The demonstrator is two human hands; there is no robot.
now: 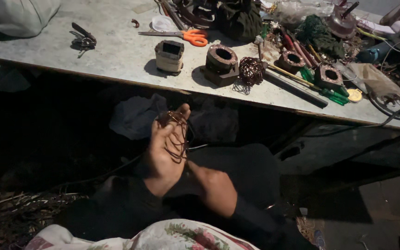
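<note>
My left hand is raised in front of me below the table edge, palm toward me, with loops of thin copper wire wound around its fingers. My right hand sits lower and to the right, against the left wrist, fingers curled; what it holds is hidden in the dark. On the grey table above stand a small transformer with a pale bobbin, a rusty wound coil block and a loose ball of copper wire.
Orange-handled scissors and dark pliers lie on the table. Two more rusty coil blocks, green-handled screwdrivers, a black rod and tangled clutter fill the right side. Scrap wire lies on the floor at left.
</note>
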